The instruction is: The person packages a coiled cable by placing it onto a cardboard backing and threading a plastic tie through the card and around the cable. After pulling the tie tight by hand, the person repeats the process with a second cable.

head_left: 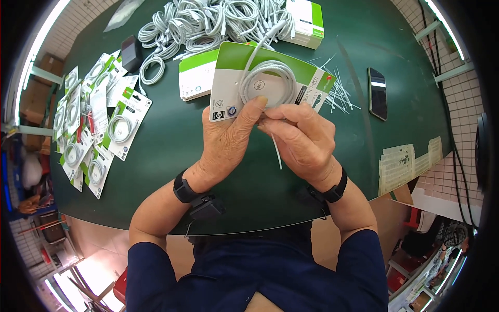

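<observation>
Above the green table, my left hand grips the lower edge of a green-and-white packaging card, its thumb pressed on the front. A pale grey braided cable lies coiled against the card, with one end rising past the card's top edge. My right hand is closed in a pinch at the bottom of the coil, touching the left thumb. From between its fingers a thin white cable tie hangs down. Whether the tie passes around the cable is hidden by my fingers. Black straps with small boxes circle both wrists.
Loose grey cables are heaped at the back. Card stacks stand behind the held card and farther right. White cable ties and a phone lie right. Carded cables and a black box are left.
</observation>
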A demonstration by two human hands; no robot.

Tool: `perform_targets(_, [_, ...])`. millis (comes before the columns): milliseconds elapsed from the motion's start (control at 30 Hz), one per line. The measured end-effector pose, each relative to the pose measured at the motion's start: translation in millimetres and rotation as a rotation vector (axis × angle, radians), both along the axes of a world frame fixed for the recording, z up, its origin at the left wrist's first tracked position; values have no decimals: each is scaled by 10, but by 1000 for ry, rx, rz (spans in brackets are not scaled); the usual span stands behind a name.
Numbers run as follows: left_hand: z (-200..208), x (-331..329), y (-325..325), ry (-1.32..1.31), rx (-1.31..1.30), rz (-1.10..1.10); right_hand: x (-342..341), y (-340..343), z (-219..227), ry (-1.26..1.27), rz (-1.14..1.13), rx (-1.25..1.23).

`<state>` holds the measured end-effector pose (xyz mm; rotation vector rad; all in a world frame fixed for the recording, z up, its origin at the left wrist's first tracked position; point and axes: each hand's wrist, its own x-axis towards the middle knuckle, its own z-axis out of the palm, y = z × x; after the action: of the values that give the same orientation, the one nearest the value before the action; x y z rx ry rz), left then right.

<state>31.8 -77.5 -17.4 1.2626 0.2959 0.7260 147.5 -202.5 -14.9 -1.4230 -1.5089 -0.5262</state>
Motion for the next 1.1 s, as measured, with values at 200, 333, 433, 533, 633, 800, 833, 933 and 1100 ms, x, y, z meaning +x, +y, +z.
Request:
perform_targets(200, [58,-27,34,-2,-62,-32,-111,-31,-18,-58,-7,-23])
perform_targets(333, [52,2,41,11,-87,-37,-107,-35,-28,-62,-6,-10])
perform_targets(433, [31,-7,72,21,-108,-51,-122,-32,-23,-64,3,3])
perform_targets(533, [38,-22,93,19,-128,-76,-135,-27,-1,-65,20,11])
perform_targets(633, [40,-15,73,10,-156,-92,-122,-49,-17,-67,17,21])
perform_targets(800, [57,-13,69,3,-167,-93,-136,-57,2,-57,25,0])
perform_targets(833, [58,-17,73,9,-162,-91,-134,-49,-19,-58,30,5])
perform_targets(933, [50,-20,75,21,-153,-88,-126,-34,-54,-59,40,15])
perform_targets(1100, [35,-13,70,14,-175,-76,-115,-27,-54,-38,56,25])
